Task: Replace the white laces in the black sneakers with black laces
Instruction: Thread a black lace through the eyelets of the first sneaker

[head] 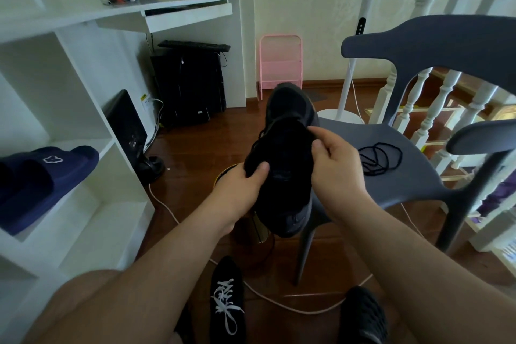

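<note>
- The person holds a black fabric sneaker up in both hands, toe pointing away from them, above the front edge of a grey plastic chair.
- The left hand grips the sneaker's left side near the collar, fingers curled underneath and the thumb pressed on top.
- The right hand holds the right side of the collar, thumb and fingertips pinching the upper edge near the tongue; whether a lace end is between them I cannot tell.
- A dark lace seems to run along the eyelets of the held sneaker, but it blurs into the black fabric.
- A loose coil of thin black lace lies on the chair seat, just right of the right hand.
- A second black sneaker threaded with white laces sits on the wooden floor between the person's arms.
- A pair of navy slide sandals rests on a white shelf to the left.
</note>
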Motion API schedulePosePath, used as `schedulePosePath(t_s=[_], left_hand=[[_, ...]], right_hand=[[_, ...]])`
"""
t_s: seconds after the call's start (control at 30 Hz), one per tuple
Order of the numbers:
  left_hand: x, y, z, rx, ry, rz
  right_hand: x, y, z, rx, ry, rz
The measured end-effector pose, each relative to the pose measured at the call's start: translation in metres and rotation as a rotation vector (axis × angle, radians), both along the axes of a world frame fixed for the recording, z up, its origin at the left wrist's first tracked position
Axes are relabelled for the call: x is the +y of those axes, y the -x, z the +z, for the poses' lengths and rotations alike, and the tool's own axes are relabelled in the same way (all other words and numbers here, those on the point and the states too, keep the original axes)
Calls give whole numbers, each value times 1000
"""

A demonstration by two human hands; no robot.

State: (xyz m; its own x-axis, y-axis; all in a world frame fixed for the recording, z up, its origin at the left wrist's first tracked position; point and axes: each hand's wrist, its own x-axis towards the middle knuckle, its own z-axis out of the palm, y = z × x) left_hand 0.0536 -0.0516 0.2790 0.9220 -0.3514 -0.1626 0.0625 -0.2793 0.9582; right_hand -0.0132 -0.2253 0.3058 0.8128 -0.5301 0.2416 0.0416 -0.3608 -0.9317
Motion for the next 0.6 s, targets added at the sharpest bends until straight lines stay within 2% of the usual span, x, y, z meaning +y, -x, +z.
schedulePosePath(t_s=[0.13, 0.3, 0.33, 0.43, 0.5, 0.53, 0.57, 0.6], left_hand=[[8, -8, 1, -242, -15, 157], [17, -14, 2, -444, -152, 180], [20, -16, 3, -462, -180, 191], [29, -22, 5, -474, -230, 218], [33, -25, 5, -490, -253, 234], [34, -26, 5, -500, -263, 235], [33, -25, 5, -509, -272, 232], [33, -25, 5, -522, -283, 224]], right_hand=[[-2, 7, 7, -5, 78, 9], [-22, 14, 21, -78, 198, -36], [-29, 14, 24, -106, 102, -72], [-64, 10, 42, -268, -588, -282], [-84, 8, 49, -368, -945, -272], [-85, 7, 50, -369, -1014, -211], [-81, 5, 48, -311, -994, -139], [-72, 3, 45, -212, -867, -67]])
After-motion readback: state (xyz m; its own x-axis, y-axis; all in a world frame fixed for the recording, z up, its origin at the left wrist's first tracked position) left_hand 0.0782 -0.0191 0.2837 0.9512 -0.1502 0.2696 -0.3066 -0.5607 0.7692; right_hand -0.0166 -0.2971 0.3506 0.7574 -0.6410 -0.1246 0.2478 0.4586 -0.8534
